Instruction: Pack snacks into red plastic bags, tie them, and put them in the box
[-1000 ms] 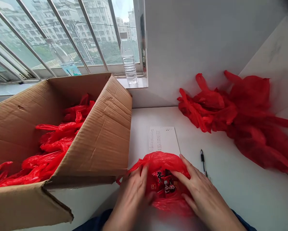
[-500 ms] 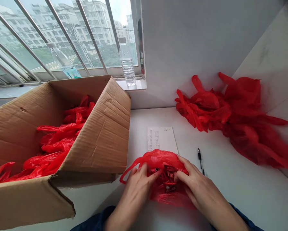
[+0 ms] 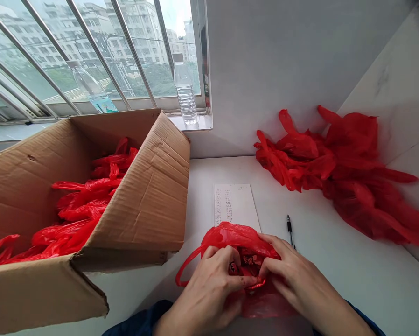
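In front of me on the white table, a thin red plastic bag (image 3: 230, 233) lies with its mouth open and a loop handle out to the left. Small dark red packets (image 3: 249, 259) with printing show inside it. My left hand (image 3: 212, 284) reaches in from the left, fingers curled over a packet and thumb stretched across to a shiny red wrapper edge (image 3: 256, 283). On the right side, my right hand (image 3: 293, 270) is closed on the bag's rim, its fingertips near that wrapper edge. The bag's film partly hides the contents.
At left stands an open cardboard box (image 3: 146, 186) holding several red bags (image 3: 85, 205). More crumpled red bags (image 3: 300, 154) lie at the back right. A written sheet (image 3: 242, 203) and a pen (image 3: 289, 229) lie beyond my hands. Bottles (image 3: 186, 95) stand on the windowsill.
My left hand has moved right and deeper over the bag's opening, its thumb now close to my right fingers. The bag has come slightly nearer to me, and a shiny red edge shows.
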`<state>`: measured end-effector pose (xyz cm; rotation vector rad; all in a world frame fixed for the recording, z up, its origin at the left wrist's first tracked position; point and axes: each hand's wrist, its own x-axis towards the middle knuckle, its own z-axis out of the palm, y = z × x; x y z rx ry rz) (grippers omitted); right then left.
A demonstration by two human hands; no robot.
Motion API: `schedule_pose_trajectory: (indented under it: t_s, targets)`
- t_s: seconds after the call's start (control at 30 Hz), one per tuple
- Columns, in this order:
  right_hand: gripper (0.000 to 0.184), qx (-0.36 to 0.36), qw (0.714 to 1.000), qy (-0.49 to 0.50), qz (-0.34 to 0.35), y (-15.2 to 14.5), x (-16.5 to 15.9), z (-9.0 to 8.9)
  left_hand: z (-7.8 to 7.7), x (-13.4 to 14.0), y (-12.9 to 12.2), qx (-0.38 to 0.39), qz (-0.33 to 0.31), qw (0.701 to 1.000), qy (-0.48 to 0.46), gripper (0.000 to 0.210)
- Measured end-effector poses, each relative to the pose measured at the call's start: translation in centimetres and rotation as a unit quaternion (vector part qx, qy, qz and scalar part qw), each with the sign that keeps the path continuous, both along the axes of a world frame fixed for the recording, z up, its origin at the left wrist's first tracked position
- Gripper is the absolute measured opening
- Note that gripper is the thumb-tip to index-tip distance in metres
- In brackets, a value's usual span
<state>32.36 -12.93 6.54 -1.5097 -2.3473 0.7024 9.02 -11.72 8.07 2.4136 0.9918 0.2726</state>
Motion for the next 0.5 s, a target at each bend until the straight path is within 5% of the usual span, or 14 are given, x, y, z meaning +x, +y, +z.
schedule_pose_trajectory:
  t_s: [0.3, 0.5]
  targets:
    - [0.036, 0.002, 1.0, 0.0, -0.017, -0.2, 1.1, -0.8, -2.1, 0.8, -0.1, 0.017, 0.031, 0.998, 0.046, 0.044]
    - [0.04, 0.029, 0.999, 0.023, -0.035, 0.5, 0.8, -0.2, -2.8, 0.5, 1.1, 0.111, 0.098, 0.986, 0.08, 0.072]
